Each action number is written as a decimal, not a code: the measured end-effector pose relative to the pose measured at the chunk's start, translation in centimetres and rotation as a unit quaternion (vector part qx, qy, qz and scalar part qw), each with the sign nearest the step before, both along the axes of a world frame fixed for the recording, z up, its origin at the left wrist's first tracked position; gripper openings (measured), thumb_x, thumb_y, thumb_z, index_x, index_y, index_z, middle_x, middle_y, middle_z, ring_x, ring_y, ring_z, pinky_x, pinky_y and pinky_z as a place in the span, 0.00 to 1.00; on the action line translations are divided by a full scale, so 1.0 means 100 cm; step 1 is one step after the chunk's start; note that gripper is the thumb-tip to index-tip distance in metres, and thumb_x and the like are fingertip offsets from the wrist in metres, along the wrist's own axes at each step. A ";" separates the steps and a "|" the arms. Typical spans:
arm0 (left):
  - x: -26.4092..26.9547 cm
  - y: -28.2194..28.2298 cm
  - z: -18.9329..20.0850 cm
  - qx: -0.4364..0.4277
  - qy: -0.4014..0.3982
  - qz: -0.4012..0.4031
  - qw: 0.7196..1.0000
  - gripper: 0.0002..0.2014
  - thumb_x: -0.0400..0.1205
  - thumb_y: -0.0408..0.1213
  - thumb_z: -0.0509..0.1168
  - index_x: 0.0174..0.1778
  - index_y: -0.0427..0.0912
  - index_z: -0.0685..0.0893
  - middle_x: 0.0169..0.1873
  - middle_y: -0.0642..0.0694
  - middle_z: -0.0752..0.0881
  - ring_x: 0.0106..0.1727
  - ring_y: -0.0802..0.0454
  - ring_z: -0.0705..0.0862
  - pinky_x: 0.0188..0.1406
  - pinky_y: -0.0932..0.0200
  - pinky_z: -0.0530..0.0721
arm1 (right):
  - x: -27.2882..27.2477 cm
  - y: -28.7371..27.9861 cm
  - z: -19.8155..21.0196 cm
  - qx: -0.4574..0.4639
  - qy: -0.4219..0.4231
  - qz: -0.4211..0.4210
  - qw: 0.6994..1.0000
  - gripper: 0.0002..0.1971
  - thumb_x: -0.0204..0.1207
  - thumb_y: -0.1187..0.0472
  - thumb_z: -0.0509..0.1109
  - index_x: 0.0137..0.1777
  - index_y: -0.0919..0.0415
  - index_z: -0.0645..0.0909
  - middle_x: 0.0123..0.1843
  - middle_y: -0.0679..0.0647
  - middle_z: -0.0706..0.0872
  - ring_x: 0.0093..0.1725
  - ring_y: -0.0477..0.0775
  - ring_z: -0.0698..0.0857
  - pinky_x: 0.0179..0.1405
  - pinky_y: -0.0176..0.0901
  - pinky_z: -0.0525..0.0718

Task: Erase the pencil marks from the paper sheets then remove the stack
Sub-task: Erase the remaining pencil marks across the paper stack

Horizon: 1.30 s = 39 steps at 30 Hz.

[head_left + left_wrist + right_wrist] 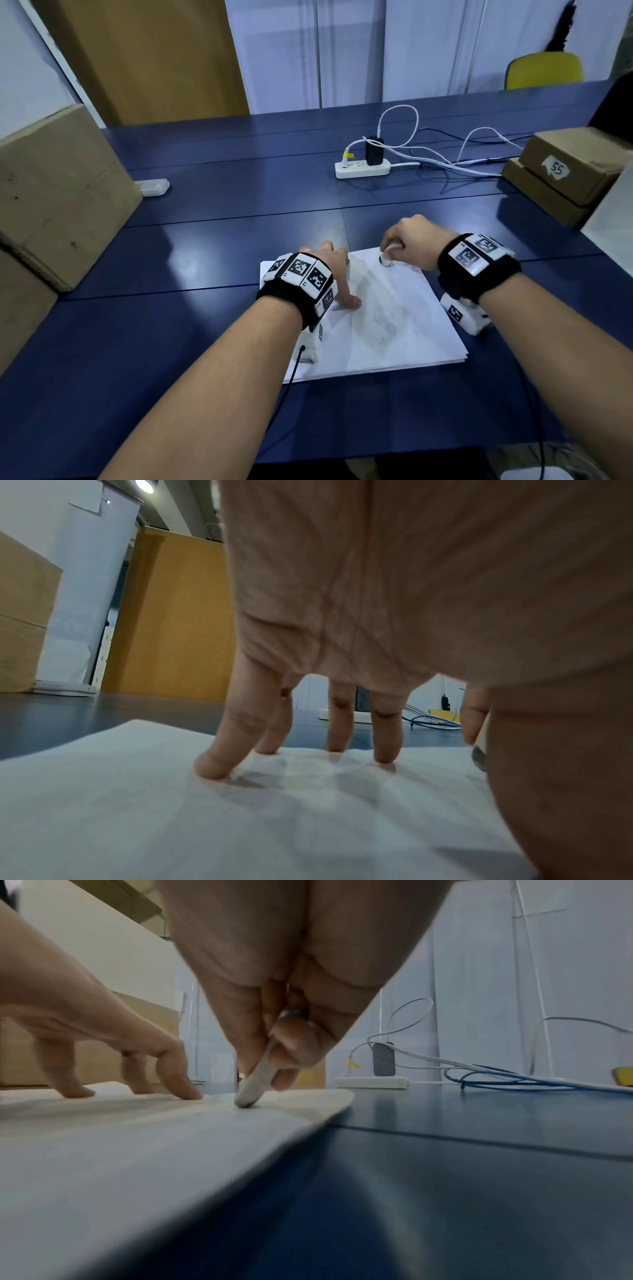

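A stack of white paper sheets (387, 329) lies on the blue table, faint grey pencil smudges across the top sheet. My left hand (330, 270) presses its straight, spread fingers (215, 767) down on the far left part of the stack (171, 818). My right hand (407, 240) pinches a small white eraser (386, 258) with a grey-smeared tip. The eraser (251, 1093) touches the top sheet (137, 1150) near its far edge, just right of the left hand (103, 1031).
A white power strip (362, 168) with a black charger and tangled white and blue cables (455, 161) sits further back. Cardboard boxes stand at the left (58, 192) and right (568, 171). A yellow chair (544, 70) stands behind the table (205, 240).
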<state>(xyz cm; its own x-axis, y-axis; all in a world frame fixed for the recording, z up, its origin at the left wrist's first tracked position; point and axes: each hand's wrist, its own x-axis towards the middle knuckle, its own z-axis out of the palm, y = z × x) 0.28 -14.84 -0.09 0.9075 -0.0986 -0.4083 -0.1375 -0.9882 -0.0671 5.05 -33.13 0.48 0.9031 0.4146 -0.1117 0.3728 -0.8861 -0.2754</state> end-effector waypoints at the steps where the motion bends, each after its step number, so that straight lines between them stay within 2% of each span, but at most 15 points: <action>1: 0.000 0.000 0.000 -0.001 -0.002 0.001 1.000 0.44 0.68 0.66 0.74 0.77 0.51 0.69 0.69 0.47 0.71 0.67 0.33 0.74 0.52 0.43 0.77 | -0.003 -0.001 0.001 -0.007 0.011 0.005 1.000 0.08 0.72 0.57 0.73 0.49 0.52 0.91 0.45 0.51 0.90 0.49 0.54 0.86 0.50 0.44 0.84; 4: 0.000 0.000 0.000 -0.003 0.002 0.003 1.000 0.45 0.69 0.66 0.74 0.79 0.50 0.67 0.70 0.47 0.71 0.69 0.33 0.73 0.57 0.41 0.79 | -0.019 -0.001 0.006 -0.020 0.073 0.034 0.997 0.06 0.64 0.59 0.75 0.40 0.51 0.91 0.34 0.47 0.90 0.38 0.46 0.85 0.42 0.44 0.86; 6: 0.000 0.000 0.001 -0.001 0.003 0.003 1.000 0.45 0.69 0.67 0.74 0.78 0.50 0.67 0.70 0.47 0.71 0.69 0.33 0.73 0.57 0.41 0.79 | -0.022 0.001 0.006 -0.026 0.077 0.039 0.996 0.06 0.65 0.59 0.75 0.41 0.51 0.91 0.35 0.48 0.90 0.37 0.45 0.83 0.41 0.43 0.84; 10: 0.001 0.000 0.000 0.005 0.004 -0.002 1.000 0.44 0.68 0.67 0.74 0.77 0.51 0.69 0.70 0.47 0.71 0.68 0.33 0.74 0.54 0.42 0.78 | -0.005 0.000 -0.001 -0.001 -0.013 -0.010 1.000 0.09 0.74 0.58 0.73 0.52 0.54 0.90 0.49 0.54 0.90 0.50 0.55 0.84 0.47 0.37 0.77; 12: 0.001 0.000 0.000 0.005 0.006 0.000 1.000 0.44 0.69 0.67 0.74 0.77 0.51 0.68 0.69 0.47 0.71 0.68 0.33 0.74 0.52 0.43 0.77 | -0.003 -0.002 -0.001 0.002 -0.018 -0.020 1.000 0.09 0.74 0.59 0.72 0.51 0.54 0.91 0.50 0.53 0.91 0.54 0.55 0.86 0.46 0.36 0.76; 17: 0.000 0.000 -0.001 0.002 -0.003 -0.001 1.000 0.44 0.69 0.67 0.74 0.78 0.50 0.68 0.69 0.47 0.71 0.68 0.33 0.74 0.56 0.43 0.78 | -0.023 0.003 0.007 -0.010 0.093 0.019 0.995 0.05 0.63 0.62 0.74 0.34 0.52 0.90 0.30 0.45 0.90 0.35 0.43 0.85 0.34 0.36 0.81; 20: 0.000 0.000 0.000 0.002 -0.002 -0.002 1.000 0.45 0.68 0.67 0.74 0.77 0.51 0.69 0.69 0.48 0.72 0.67 0.33 0.74 0.54 0.43 0.78 | -0.016 0.003 0.004 -0.006 0.046 0.007 0.999 0.06 0.70 0.61 0.73 0.44 0.52 0.91 0.37 0.44 0.89 0.41 0.45 0.82 0.41 0.36 0.78; 22: 0.001 0.000 0.000 0.004 -0.002 -0.004 1.000 0.44 0.68 0.67 0.74 0.77 0.51 0.69 0.69 0.47 0.72 0.67 0.33 0.74 0.52 0.44 0.77 | -0.006 0.000 0.000 -0.001 0.005 -0.023 1.000 0.08 0.75 0.59 0.72 0.51 0.55 0.91 0.43 0.50 0.88 0.46 0.51 0.83 0.44 0.36 0.75; 24: 0.000 0.000 0.000 0.003 -0.002 -0.003 1.000 0.44 0.68 0.66 0.74 0.77 0.51 0.69 0.69 0.48 0.72 0.68 0.33 0.74 0.52 0.44 0.77 | 0.000 -0.001 -0.001 0.007 -0.004 -0.034 0.999 0.08 0.75 0.59 0.73 0.50 0.55 0.91 0.48 0.53 0.91 0.50 0.54 0.85 0.46 0.37 0.78; 26: -0.001 0.000 0.000 0.002 -0.005 -0.003 1.000 0.44 0.69 0.66 0.74 0.77 0.51 0.68 0.69 0.47 0.72 0.68 0.33 0.74 0.55 0.43 0.78 | -0.005 0.001 0.002 0.004 0.017 -0.018 1.000 0.06 0.70 0.61 0.74 0.44 0.53 0.92 0.43 0.50 0.92 0.44 0.49 0.86 0.44 0.37 0.81; 28: -0.001 -0.001 0.000 0.001 -0.003 -0.003 1.000 0.45 0.69 0.66 0.74 0.78 0.50 0.68 0.70 0.47 0.71 0.69 0.32 0.73 0.58 0.42 0.78 | -0.015 0.003 0.006 -0.003 0.066 0.007 0.998 0.05 0.63 0.62 0.75 0.37 0.53 0.91 0.31 0.45 0.90 0.34 0.43 0.84 0.36 0.36 0.81; 30: -0.001 -0.001 0.002 0.003 0.001 -0.001 1.000 0.45 0.70 0.66 0.74 0.79 0.50 0.67 0.71 0.47 0.71 0.70 0.32 0.73 0.59 0.42 0.78 | -0.020 0.005 0.007 -0.011 0.090 0.018 0.996 0.05 0.61 0.61 0.75 0.35 0.53 0.91 0.27 0.43 0.88 0.32 0.41 0.84 0.35 0.38 0.84; 34: -0.001 -0.002 0.002 0.007 0.006 -0.002 1.000 0.44 0.70 0.66 0.74 0.79 0.51 0.67 0.71 0.47 0.71 0.70 0.32 0.73 0.59 0.42 0.78 | -0.004 0.001 0.002 0.004 0.016 -0.026 1.000 0.07 0.73 0.60 0.74 0.48 0.54 0.92 0.45 0.50 0.92 0.42 0.49 0.84 0.43 0.36 0.79; 36: -0.001 -0.001 0.001 0.007 0.007 0.002 1.000 0.44 0.69 0.67 0.74 0.78 0.52 0.68 0.71 0.47 0.71 0.69 0.32 0.73 0.58 0.41 0.78 | 0.001 0.000 0.002 0.014 -0.001 -0.046 0.999 0.07 0.75 0.59 0.73 0.49 0.56 0.91 0.43 0.51 0.91 0.41 0.50 0.85 0.39 0.33 0.77; 39: -0.001 -0.002 0.000 0.006 0.003 0.003 1.000 0.45 0.69 0.67 0.74 0.78 0.51 0.68 0.70 0.47 0.71 0.69 0.32 0.73 0.59 0.41 0.78 | -0.007 0.001 0.006 0.000 0.025 -0.026 0.999 0.05 0.68 0.61 0.74 0.41 0.54 0.92 0.37 0.48 0.92 0.42 0.48 0.88 0.34 0.33 0.80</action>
<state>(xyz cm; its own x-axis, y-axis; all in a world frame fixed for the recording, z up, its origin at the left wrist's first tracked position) 0.18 -15.01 -0.05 0.9059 -0.0894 -0.4140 -0.1329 -0.9881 -0.0776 4.36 -33.02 1.06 0.9166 0.3680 -0.1566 0.3129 -0.9037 -0.2923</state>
